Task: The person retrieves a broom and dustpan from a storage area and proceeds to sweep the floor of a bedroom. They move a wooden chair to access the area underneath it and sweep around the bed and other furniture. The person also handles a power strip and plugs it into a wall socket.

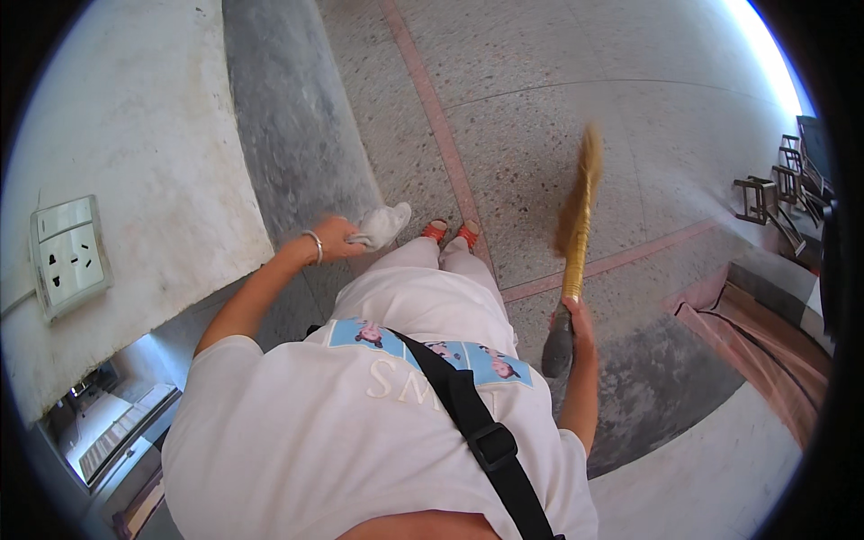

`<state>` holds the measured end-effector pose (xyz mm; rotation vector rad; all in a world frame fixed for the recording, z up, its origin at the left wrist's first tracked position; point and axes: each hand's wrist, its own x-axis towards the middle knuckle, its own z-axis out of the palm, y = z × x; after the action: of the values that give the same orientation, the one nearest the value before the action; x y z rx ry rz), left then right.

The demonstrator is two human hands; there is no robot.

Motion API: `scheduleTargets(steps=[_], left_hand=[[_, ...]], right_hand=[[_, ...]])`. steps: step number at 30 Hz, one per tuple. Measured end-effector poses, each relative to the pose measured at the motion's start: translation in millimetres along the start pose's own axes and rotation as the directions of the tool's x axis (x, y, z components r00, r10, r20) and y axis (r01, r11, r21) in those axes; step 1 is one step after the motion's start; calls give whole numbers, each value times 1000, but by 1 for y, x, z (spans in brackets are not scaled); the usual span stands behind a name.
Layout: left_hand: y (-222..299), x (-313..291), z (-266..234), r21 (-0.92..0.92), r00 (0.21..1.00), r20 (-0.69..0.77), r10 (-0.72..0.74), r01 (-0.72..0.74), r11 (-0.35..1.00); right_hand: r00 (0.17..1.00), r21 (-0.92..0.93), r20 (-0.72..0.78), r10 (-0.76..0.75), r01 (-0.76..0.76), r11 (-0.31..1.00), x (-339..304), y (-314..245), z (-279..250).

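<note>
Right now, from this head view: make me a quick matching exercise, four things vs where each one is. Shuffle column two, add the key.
Column one
1. pale grey cloth
2. hand broom
3. socket panel
4. stools

Column two
A. near the picture's right edge
B. held in the left hand
C. held in the right hand
D. mounted on the whitish wall at the picture's left

Right pairs: 1-B, 2-C, 3-D, 4-A
</note>
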<state>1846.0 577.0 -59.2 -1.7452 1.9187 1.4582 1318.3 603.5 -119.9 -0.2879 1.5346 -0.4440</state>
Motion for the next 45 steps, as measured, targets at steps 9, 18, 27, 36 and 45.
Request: scheduleTargets(steps=[9,18,27,36,45], left_hand=[[-6,15,37,42,992,91,90,-94,995],[-11,92,64,109,974,222,53,-79,991],[-3,157,78,333,958,271,96,-187,924],[64,253,128,313,952,286,105,-197,929],[234,324,125,181,958,223,178,-220,958]], right_hand=[[986,79,2,167,-167,983,73,81,59],[987,353,154,-38,-19,936,-73,79,40],[941,579,-337,-17,222,784,-93,140,-37],[931,820,-240,274,44,571,26,167,-163],[982,757,-186,-34,166,632,-73,117,-270]])
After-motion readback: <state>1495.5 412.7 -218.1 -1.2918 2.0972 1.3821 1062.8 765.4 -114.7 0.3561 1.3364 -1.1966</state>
